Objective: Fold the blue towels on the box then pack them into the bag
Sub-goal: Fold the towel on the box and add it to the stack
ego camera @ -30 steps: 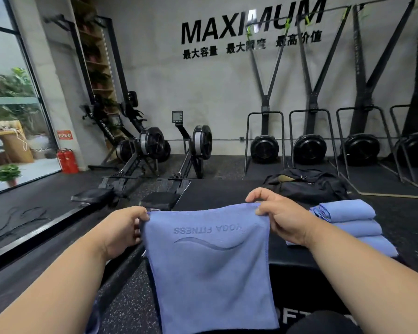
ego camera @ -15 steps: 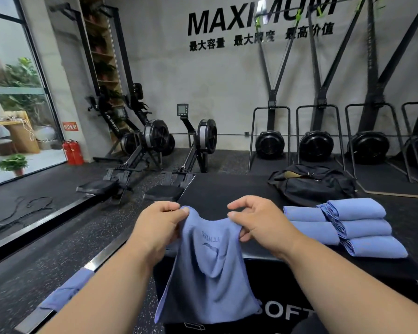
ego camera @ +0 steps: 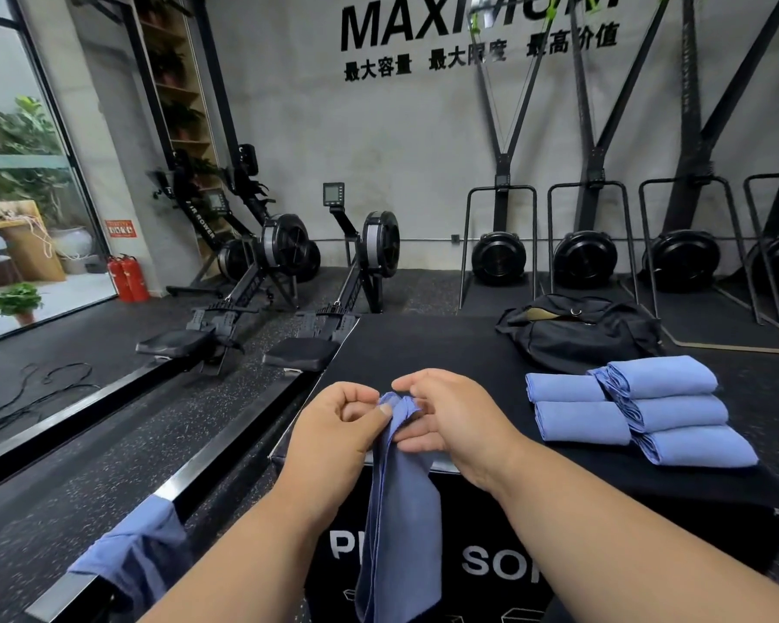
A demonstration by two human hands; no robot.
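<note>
A blue towel (ego camera: 401, 510) hangs folded in half lengthwise in front of the black box (ego camera: 423, 353). My left hand (ego camera: 338, 438) and my right hand (ego camera: 450, 420) pinch its top corners together just above the box's near edge. Several folded blue towels (ego camera: 648, 406) are stacked on the box at the right. The black bag (ego camera: 581, 330) lies open at the box's far right, behind the stack.
Another blue towel (ego camera: 140, 550) is draped over a metal rail (ego camera: 190, 483) at lower left. Rowing machines (ego camera: 280, 281) stand on the floor beyond the box to the left. Ski machines (ego camera: 585, 258) line the back wall.
My hands came together, bringing the towel's two top corners to meet, so the spread towel now hangs doubled and narrow. The view tilted down and closer to the box.
</note>
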